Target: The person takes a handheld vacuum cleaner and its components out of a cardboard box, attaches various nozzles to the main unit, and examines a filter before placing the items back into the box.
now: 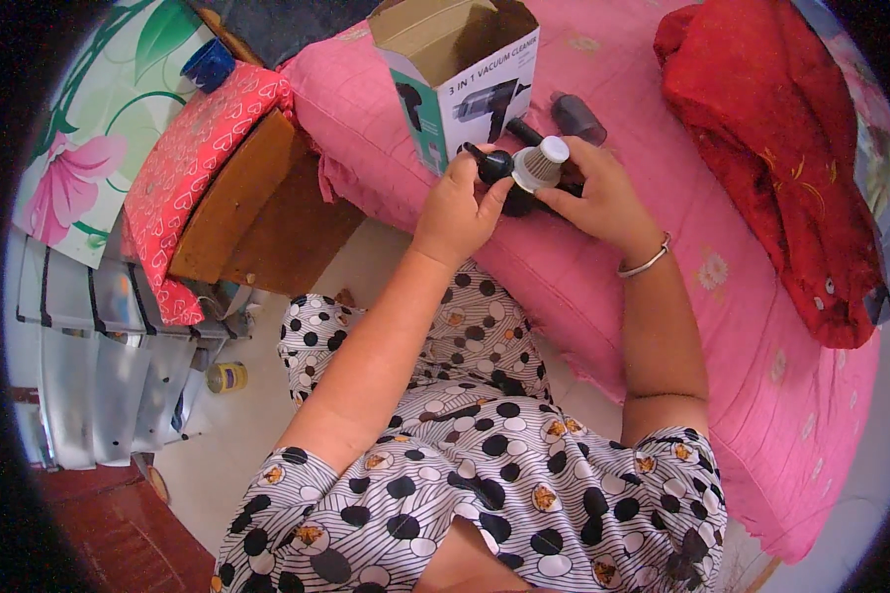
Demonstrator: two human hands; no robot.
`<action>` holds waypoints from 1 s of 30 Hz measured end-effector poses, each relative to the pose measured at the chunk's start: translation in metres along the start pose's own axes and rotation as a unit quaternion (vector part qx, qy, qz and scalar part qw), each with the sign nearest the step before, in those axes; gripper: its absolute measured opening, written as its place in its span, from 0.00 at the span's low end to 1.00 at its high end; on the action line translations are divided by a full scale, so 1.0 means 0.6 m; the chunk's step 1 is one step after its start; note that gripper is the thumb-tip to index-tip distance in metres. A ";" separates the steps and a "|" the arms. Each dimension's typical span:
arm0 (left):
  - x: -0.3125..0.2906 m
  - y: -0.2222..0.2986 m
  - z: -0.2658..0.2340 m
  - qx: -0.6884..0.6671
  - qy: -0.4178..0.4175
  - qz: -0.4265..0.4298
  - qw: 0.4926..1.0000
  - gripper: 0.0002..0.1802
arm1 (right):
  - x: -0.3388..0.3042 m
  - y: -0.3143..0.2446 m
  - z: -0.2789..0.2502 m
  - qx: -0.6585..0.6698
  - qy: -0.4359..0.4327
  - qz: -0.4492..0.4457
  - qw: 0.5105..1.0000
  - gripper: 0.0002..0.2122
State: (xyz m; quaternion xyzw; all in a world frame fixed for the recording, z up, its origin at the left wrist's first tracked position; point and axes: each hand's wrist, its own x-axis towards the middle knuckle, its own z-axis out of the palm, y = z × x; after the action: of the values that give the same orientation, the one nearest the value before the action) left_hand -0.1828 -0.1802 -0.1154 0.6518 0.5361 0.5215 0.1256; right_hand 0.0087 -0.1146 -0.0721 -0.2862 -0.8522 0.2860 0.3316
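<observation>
Both of my hands are close together over the near edge of the pink bed, in front of the box. My left hand [457,212] is closed on a small black nozzle-like piece [491,164] with a narrow tip pointing up and left. Right beside it is a white pleated filter [541,165], tilted, its round cap toward the upper right. My right hand [608,193] grips the filter's base between thumb and fingers. Other dark parts show under and behind the filter, partly hidden by my fingers. A dark see-through cup [578,120] lies on the bed just beyond my right hand.
An opened cardboard vacuum cleaner box [445,94] stands on the pink bedspread [732,366]. Red fabric [761,138] lies at right. On the left are a wooden piece with a heart-patterned red cover [200,158], a blue cup [208,65], clear drawers [99,395] and a yellow can [226,378].
</observation>
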 end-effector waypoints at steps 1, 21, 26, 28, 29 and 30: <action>0.001 0.003 0.000 -0.007 0.000 -0.011 1.000 0.22 | -0.001 -0.003 -0.003 -0.027 -0.004 -0.013 1.000 0.20; 0.009 0.024 0.045 0.010 -0.036 0.006 0.999 0.23 | -0.023 0.032 -0.044 -0.003 -0.009 -0.014 1.000 0.27; 0.020 0.032 0.066 0.024 -0.039 0.022 0.999 0.22 | -0.023 0.051 -0.067 -0.007 -0.021 -0.014 1.000 0.28; 0.024 0.033 0.079 0.004 -0.037 0.008 0.999 0.22 | -0.024 0.056 -0.078 -0.009 -0.032 -0.019 0.999 0.28; 0.026 0.031 0.086 0.004 -0.042 0.009 0.999 0.22 | -0.025 0.059 -0.083 -0.008 -0.028 -0.016 0.999 0.28; 0.028 0.029 0.093 0.039 -0.037 0.018 0.998 0.22 | -0.026 0.063 -0.087 0.000 -0.029 -0.027 0.999 0.29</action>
State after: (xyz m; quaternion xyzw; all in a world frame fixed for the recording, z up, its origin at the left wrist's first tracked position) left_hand -0.1293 -0.1512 -0.1173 0.6843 0.5398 0.4778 0.1102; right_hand 0.0678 -0.0841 -0.0716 -0.2547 -0.8686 0.2854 0.3149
